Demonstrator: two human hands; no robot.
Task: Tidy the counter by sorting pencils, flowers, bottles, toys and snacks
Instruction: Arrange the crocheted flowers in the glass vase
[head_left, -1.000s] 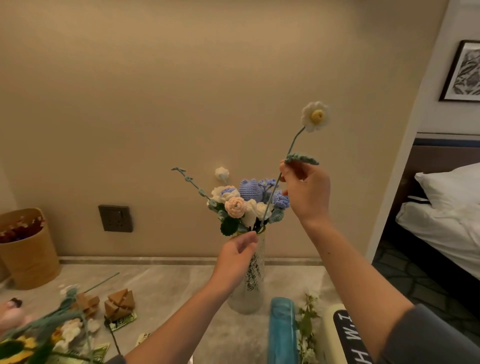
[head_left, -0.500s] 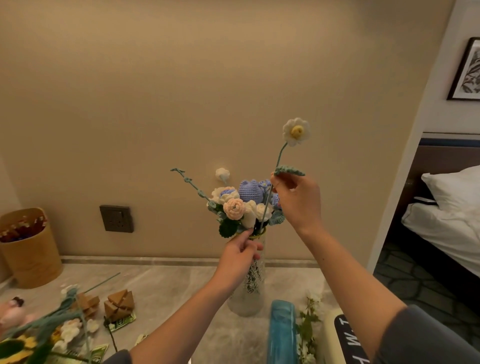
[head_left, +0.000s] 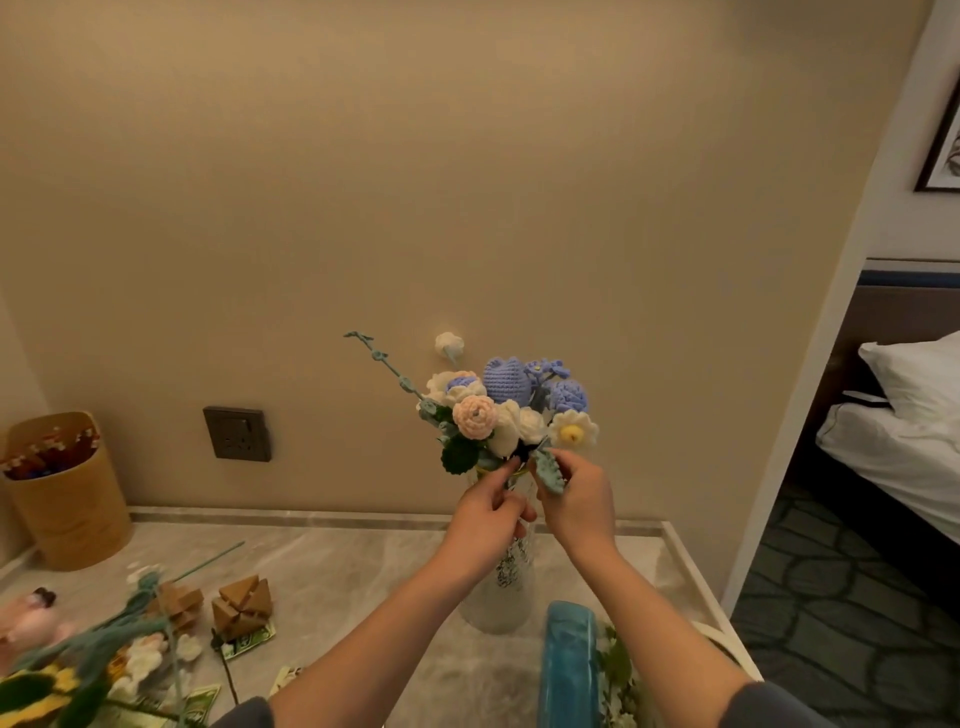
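Note:
A clear glass vase (head_left: 506, 587) stands on the marble counter (head_left: 363, 571) and holds a bunch of crocheted flowers (head_left: 506, 405) in blue, white and pink. A white daisy (head_left: 573, 428) with a yellow centre now sits low at the bunch's right side. My right hand (head_left: 574, 499) pinches the daisy's green leaf just below the bloom. My left hand (head_left: 491, 512) is at the vase's mouth, fingers closed around the stems there. More crocheted flowers (head_left: 88, 670), a sunflower among them, lie at the counter's front left.
A tan bin (head_left: 65, 493) stands at the back left with small items inside. Folded cardboard shapes (head_left: 241, 605) and a pink toy (head_left: 26, 618) lie on the left. A blue bottle (head_left: 569, 670) rises at the front. The counter's right edge drops toward a bedroom.
My right hand has lowered the daisy from high above the bunch down into the vase. My left hand has risen slightly to the vase's mouth.

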